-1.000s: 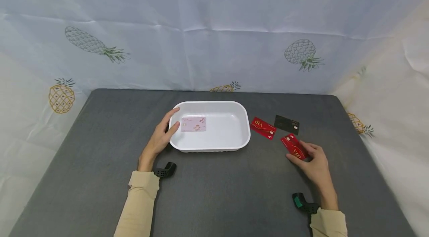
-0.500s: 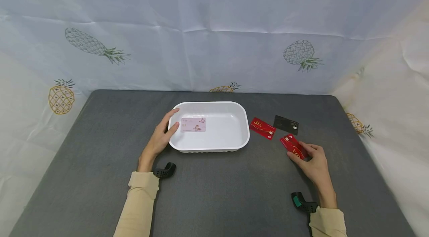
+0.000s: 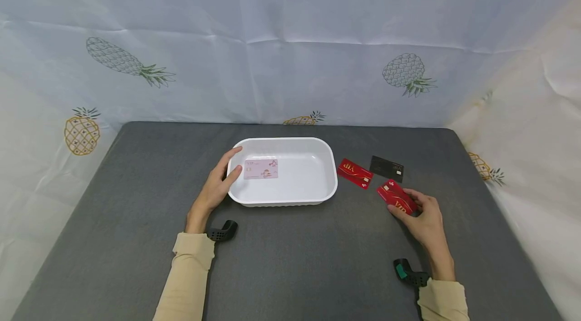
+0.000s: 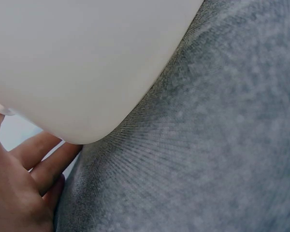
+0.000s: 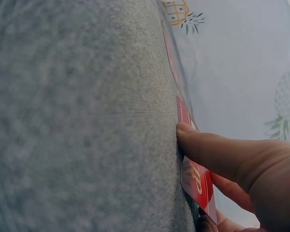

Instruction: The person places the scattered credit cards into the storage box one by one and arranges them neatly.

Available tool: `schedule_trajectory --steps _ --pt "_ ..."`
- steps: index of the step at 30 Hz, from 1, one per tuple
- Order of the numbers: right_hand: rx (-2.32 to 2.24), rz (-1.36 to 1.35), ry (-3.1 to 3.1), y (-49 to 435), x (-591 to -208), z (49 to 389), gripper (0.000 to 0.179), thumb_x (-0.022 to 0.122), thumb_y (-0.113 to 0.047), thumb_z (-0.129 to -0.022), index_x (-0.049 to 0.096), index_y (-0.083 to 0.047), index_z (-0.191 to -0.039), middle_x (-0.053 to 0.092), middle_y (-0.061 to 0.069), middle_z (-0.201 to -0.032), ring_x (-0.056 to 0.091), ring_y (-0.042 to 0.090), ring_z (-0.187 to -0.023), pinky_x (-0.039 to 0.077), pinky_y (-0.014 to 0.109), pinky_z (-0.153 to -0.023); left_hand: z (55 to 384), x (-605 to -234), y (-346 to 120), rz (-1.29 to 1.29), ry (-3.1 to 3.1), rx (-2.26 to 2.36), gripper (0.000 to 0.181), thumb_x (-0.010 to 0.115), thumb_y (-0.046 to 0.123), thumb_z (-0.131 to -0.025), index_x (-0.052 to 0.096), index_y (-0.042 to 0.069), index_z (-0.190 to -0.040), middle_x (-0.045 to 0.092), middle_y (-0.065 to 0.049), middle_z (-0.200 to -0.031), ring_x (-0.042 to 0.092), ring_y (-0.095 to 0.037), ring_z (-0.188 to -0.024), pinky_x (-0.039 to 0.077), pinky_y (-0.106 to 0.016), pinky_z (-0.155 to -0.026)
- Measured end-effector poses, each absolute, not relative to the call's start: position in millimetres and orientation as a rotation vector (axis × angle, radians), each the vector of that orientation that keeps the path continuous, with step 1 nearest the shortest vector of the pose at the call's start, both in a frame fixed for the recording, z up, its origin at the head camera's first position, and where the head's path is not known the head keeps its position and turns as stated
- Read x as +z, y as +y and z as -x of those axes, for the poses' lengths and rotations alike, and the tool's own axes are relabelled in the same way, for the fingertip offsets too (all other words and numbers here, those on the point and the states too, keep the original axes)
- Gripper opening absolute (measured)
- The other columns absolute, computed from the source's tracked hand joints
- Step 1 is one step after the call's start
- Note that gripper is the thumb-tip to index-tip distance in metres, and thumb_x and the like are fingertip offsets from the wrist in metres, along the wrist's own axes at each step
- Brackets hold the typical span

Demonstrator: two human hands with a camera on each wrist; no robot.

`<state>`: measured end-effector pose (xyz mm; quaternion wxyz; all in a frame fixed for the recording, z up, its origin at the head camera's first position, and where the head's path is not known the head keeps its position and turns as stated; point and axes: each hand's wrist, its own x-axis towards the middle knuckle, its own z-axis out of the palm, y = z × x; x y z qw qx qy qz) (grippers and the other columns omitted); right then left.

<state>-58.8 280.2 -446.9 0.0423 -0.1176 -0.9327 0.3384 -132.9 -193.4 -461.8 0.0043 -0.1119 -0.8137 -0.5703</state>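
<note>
My left hand [image 3: 215,185] holds the left end of a white plastic tray [image 3: 295,203], thumb and index finger at its rim. In the left wrist view, the other fingers [image 4: 50,166] lie against the tray's outer wall. A pink VIP card [image 3: 261,169] lies inside the tray. On the right, my right hand [image 3: 425,217] pinches a red VIP card [image 3: 394,196] by its edges, thumb on the near side and fingers on the far side. The right wrist view shows this red card [image 5: 197,183] tilted, one edge close to the table, partly hidden by the thumb.
Between the tray and the right hand, a second red VIP card [image 3: 355,173] and a black card [image 3: 387,168] lie on the grey table [image 3: 290,260]. A white curtain [image 3: 272,78] printed with pineapples rises behind the table and along its sides.
The red card in my right hand has shifted slightly away from me and to the left, its near edge now a little raised. My left hand and the tray stay put.
</note>
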Motion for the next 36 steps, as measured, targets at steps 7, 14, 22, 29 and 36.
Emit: schedule_trajectory --steps 7,14,22,29,36 --pt "0.992 0.409 -2.892 277.8 -443.2 59.2 0.064 0.081 -0.017 -0.087 0.054 0.004 -0.142 0.05 0.027 -0.126 0.048 0.038 -0.111 0.046 0.05 -0.091 132.9 -461.8 -193.3 0.346 -2.554 -1.791 0.056 0.051 0.019 -0.104 0.037 0.012 -0.158 0.035 -0.019 -0.163 0.038 -0.035 -0.143 0.028 -0.06 -0.115" --pt "0.946 0.363 -2.949 280.5 -440.8 59.4 0.071 0.083 -0.021 -0.087 0.052 0.007 -0.144 0.05 0.028 -0.126 0.054 0.041 -0.108 0.05 0.046 -0.086 133.1 -461.6 -192.6 0.338 -2.556 -1.792 0.056 0.052 0.019 -0.104 0.038 0.012 -0.157 0.034 -0.018 -0.164 0.037 -0.035 -0.145 0.027 -0.06 -0.116" --pt "0.957 0.341 -3.009 281.7 -437.8 58.2 0.075 0.084 -0.024 -0.086 0.051 0.01 -0.144 0.048 0.029 -0.128 0.055 0.042 -0.108 0.049 0.04 -0.082 132.7 -461.7 -193.1 0.331 -2.566 -1.782 0.056 0.052 0.019 -0.104 0.038 0.013 -0.157 0.034 -0.018 -0.164 0.036 -0.035 -0.145 0.027 -0.061 -0.116" --pt "0.944 0.299 -3.011 282.0 -436.5 57.7 0.069 0.082 -0.021 -0.087 0.053 0.01 -0.142 0.05 0.029 -0.126 0.055 0.042 -0.107 0.05 0.039 -0.081 133.3 -462.3 -193.7 0.336 -2.562 -1.796 0.057 0.052 0.02 -0.104 0.037 0.013 -0.158 0.033 -0.018 -0.164 0.036 -0.036 -0.146 0.026 -0.062 -0.116" --pt "0.911 0.238 -2.994 282.6 -437.9 57.5 0.067 0.083 -0.019 -0.087 0.054 0.011 -0.14 0.052 0.029 -0.124 0.053 0.04 -0.105 0.049 0.038 -0.079 133.3 -462.9 -193.8 0.341 -2.556 -1.794 0.056 0.052 0.02 -0.104 0.037 0.013 -0.158 0.034 -0.018 -0.164 0.036 -0.035 -0.145 0.026 -0.061 -0.116"
